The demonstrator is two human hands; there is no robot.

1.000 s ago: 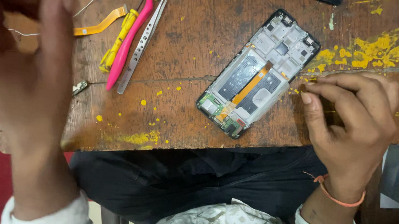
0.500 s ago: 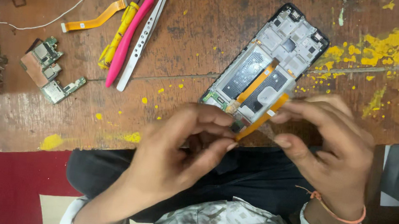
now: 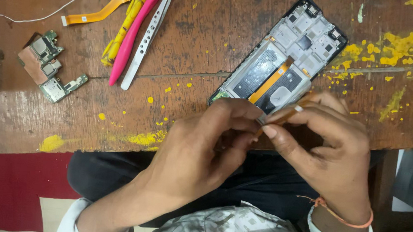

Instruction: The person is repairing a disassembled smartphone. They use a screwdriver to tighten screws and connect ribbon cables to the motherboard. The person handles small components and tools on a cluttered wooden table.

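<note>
My left hand point(image 3: 204, 149) and right hand point(image 3: 324, 147) pinch shut on the thin orange flex cable point(image 3: 288, 114) between my fingertips (light, floppy, easily creased, I judge), best held by its edges.

The left hand point(image 3: 199, 149) and right hand point(image 3: 324, 147) meet fingertip to fingertip, near the body. Both are curled in a pinch.

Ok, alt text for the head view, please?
Both hands, left hand and right hand, pinch an orange flex strip over an opened phone frame on a wooden table; circuit board and tweezers lie left.
</note>
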